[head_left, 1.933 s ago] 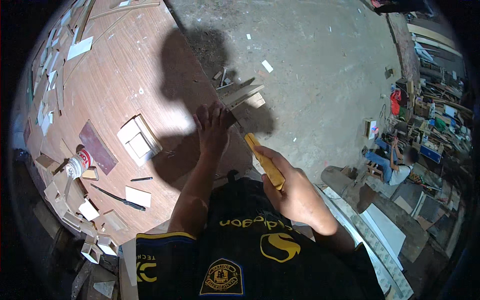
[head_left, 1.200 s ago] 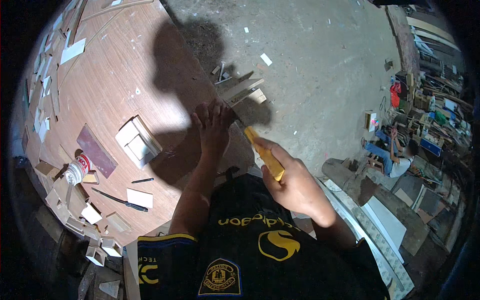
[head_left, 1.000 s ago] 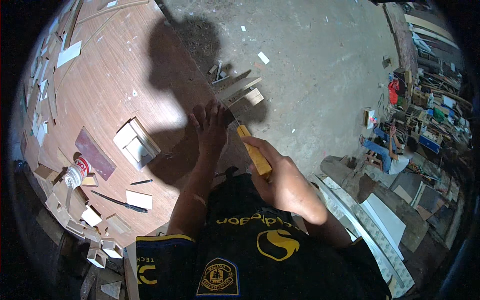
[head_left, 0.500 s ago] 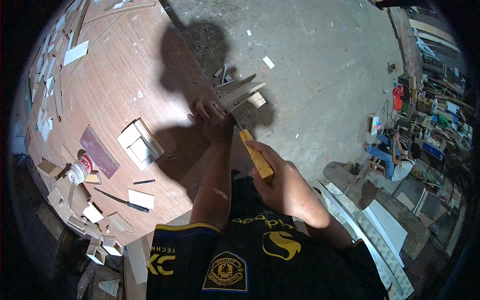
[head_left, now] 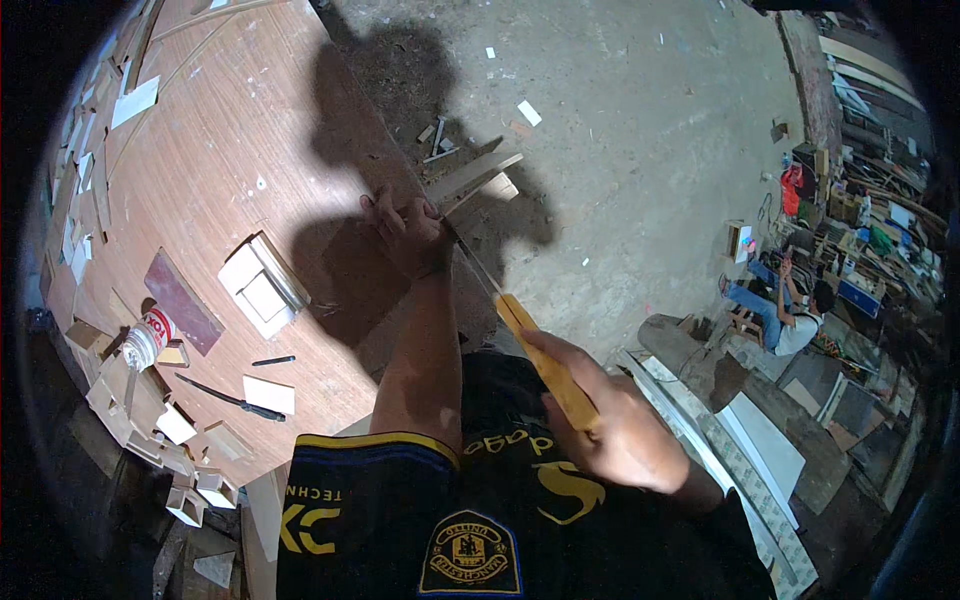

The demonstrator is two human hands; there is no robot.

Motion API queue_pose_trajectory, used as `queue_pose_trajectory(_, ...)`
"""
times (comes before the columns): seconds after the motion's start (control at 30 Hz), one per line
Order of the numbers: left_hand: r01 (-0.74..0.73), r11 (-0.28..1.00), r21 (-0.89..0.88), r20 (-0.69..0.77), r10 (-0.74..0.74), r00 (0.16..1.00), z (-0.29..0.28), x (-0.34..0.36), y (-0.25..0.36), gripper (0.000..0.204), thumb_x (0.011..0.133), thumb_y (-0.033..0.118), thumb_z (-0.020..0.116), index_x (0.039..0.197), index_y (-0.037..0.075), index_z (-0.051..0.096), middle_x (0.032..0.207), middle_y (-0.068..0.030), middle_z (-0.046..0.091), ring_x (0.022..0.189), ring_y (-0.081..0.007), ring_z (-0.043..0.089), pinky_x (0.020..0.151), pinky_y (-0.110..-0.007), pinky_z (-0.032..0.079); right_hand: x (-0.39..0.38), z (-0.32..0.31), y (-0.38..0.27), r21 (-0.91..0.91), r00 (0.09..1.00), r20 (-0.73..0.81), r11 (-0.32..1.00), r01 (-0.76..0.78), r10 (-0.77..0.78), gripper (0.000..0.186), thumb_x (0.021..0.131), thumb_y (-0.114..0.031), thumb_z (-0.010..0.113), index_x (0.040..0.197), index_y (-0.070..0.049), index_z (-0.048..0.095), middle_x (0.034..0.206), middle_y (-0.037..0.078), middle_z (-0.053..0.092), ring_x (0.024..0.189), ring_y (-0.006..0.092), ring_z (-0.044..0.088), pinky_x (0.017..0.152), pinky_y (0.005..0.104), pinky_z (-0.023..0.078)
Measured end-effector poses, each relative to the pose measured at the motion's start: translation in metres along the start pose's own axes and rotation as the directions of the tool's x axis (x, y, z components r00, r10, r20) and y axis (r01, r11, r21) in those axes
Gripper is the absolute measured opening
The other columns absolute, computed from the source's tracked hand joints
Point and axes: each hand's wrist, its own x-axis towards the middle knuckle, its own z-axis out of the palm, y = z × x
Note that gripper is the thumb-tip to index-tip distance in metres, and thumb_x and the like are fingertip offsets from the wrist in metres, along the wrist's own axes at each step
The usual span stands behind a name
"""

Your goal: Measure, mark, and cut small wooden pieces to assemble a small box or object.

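My right hand [head_left: 610,410] is wrapped round the yellow wooden handle [head_left: 550,365] of a handsaw. Its thin blade [head_left: 478,262] slants up and left to the table's edge, its tip end beside my left hand. There, my left hand [head_left: 415,235] presses down with bent fingers on a thin wooden strip [head_left: 485,182], holding it at the edge. The strip juts out past the tabletop over the floor. Shadow and my fingers hide its inner end, and whether the blade touches it I cannot tell.
On the brown table [head_left: 230,130] lie a stack of pale wooden pieces [head_left: 262,288], a dark red panel [head_left: 184,300], a black pen [head_left: 273,361], a utility knife [head_left: 235,398] and a white can [head_left: 150,338]. Small wooden boxes [head_left: 125,410] line the near left. A person [head_left: 790,310] sits at far right.
My right hand has drawn the handsaw back toward my body and to the right, baring more of its blade. My left hand stays on the strip; the whole view has shifted slightly.
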Motion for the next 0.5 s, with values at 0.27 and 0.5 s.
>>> queue_pose_trajectory(0.27,-0.048,0.989,0.138,0.066,0.039,0.997,0.006,-0.008,-0.01,0.031,0.09,0.042,0.055,0.079,0.015,0.065,0.138,-0.0129,0.047,0.147,-0.0452,0.024,0.11,-0.071,0.019,-0.019,-0.012,-0.004,0.02,0.993,0.094,0.997,-0.068,0.066,0.092,0.075,0.005,0.064,0.155,-0.012,0.021,0.116,0.025,0.063,0.068,0.0324,0.07,0.063,0.0396,0.059)
queue_pose_trajectory(0.5,-0.013,0.999,0.039,0.132,0.008,0.991,-0.002,-0.004,-0.009,0.083,0.084,0.087,0.028,0.087,0.013,0.066,0.144,-0.0166,0.041,0.146,-0.048,0.017,0.112,-0.072,0.003,-0.007,-0.001,-0.008,0.136,0.998,-0.032,0.989,-0.049,0.054,0.063,0.088,0.005,0.06,0.146,-0.01,0.04,0.117,0.022,0.064,0.085,0.0261,0.071,0.075,0.0343,0.057)
